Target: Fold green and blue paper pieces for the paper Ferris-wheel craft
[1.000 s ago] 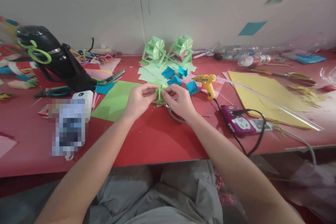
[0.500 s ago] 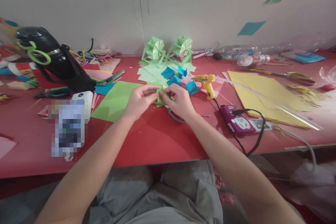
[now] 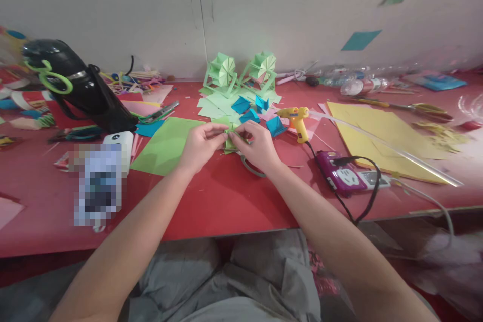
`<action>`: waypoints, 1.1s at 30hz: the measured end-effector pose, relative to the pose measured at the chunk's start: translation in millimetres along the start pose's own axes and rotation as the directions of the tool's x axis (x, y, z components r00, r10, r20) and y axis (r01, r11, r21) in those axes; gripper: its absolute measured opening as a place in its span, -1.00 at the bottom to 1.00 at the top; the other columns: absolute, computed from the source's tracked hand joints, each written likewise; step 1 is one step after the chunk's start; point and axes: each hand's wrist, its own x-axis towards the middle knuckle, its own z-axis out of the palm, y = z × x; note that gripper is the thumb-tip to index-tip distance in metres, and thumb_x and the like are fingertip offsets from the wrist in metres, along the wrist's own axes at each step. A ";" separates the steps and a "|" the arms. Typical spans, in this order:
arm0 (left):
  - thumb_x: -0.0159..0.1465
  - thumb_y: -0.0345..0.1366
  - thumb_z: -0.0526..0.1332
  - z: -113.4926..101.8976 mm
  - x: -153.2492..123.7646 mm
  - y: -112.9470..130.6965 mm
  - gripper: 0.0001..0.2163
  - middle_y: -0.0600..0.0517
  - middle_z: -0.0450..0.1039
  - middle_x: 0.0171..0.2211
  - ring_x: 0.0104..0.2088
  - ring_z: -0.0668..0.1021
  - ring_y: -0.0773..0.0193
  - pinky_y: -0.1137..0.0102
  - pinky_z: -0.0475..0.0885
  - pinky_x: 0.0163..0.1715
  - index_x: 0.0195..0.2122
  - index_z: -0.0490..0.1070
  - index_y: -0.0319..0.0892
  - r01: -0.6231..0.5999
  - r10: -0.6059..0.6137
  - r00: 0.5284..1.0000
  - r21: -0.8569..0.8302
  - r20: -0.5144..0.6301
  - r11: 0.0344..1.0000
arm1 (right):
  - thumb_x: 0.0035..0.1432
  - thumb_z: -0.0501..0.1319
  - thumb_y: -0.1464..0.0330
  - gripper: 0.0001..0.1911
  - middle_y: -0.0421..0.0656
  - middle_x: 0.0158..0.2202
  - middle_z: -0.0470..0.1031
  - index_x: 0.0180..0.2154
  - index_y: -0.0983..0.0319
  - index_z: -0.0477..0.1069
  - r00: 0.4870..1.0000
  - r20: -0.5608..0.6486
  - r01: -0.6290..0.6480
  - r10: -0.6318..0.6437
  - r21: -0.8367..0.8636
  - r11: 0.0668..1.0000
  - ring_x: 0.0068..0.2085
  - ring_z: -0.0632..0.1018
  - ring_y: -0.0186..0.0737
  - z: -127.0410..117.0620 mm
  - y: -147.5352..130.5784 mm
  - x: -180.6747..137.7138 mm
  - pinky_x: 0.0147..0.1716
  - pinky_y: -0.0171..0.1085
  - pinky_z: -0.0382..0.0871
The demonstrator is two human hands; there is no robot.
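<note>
Folded paper (image 3: 230, 146) | pinched between curled fingertips of left hand (image 3: 199, 148) and right hand (image 3: 260, 147) | mid-surface (image 3: 219, 204), contact beneath unclear | scissors (image 3: 250, 171) partly under right hand | glue gun (image 3: 300, 126) farther right

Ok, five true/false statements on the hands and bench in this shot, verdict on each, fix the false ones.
1. The left hand and right hand both grip one small folded light-green paper piece. True.

2. The yellow plastic glue gun is in the right hand. False: it lies on the red tabletop, beyond that hand and to its right.

3. Two pale-green folded-paper wheels stand at the back, near the wall. True.

4. The flat bright-green paper sheet lies right of the right hand. False: it lies on the left hand's side.

5. A black plug sits in the purple plastic socket block. True.
</note>
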 end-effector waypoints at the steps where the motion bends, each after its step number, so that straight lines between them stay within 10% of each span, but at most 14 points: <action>1: 0.06 -0.25 0.44 0.6 -0.5 0.9 -0.74 -0.05 0.63 -0.29 -0.26 0.63 0.18 0.32 0.59 -0.25 -0.21 0.59 -0.20 0.004 -0.004 1.000 -0.004 -0.005 1.000 | 0.21 0.23 0.32 -0.80 -0.21 -0.48 0.32 -0.47 0.21 0.36 1.000 -0.005 0.004 -0.004 0.000 1.000 -0.39 0.34 -0.28 0.3 0.2 0.0 -0.38 -0.27 0.22; 24: 0.05 -0.33 0.37 -0.8 8.8 -2.3 -0.81 0.00 0.59 -0.36 -0.36 0.61 0.27 0.40 0.56 -0.36 -0.29 0.57 -0.19 -0.083 0.058 0.979 -0.124 -0.197 0.989 | 0.30 0.19 0.23 -0.72 -0.01 -0.08 0.46 -0.03 0.14 0.58 0.971 0.097 0.236 -0.221 -0.202 0.950 -0.11 0.47 -0.10 -0.2 -5.7 -2.1 -0.02 -0.01 0.36; 30: 0.10 -0.32 0.35 -8.4 12.8 1.2 -0.80 -0.04 0.63 -0.23 -0.21 0.65 0.18 0.30 0.59 -0.17 -0.22 0.57 -0.17 -0.264 0.233 0.924 -0.065 -0.303 0.962 | 0.27 0.20 0.06 -0.63 -0.03 -0.04 0.49 -0.07 0.14 0.56 0.986 -0.164 -0.027 0.041 0.091 0.995 0.02 0.49 -0.08 -3.1 -2.5 2.7 0.06 -0.03 0.39; 33: 0.12 -0.33 0.36 -7.9 11.4 2.8 -0.81 -0.06 0.64 -0.18 -0.15 0.66 0.17 0.28 0.56 -0.07 -0.21 0.59 -0.18 -0.338 0.318 0.906 -0.027 -0.279 0.941 | 0.15 0.25 -0.05 -0.53 -0.08 -0.18 0.56 -0.13 0.17 0.52 0.926 -0.033 -0.335 0.377 0.390 0.858 -0.12 0.56 -0.15 -5.7 -4.2 6.3 -0.13 -0.17 0.49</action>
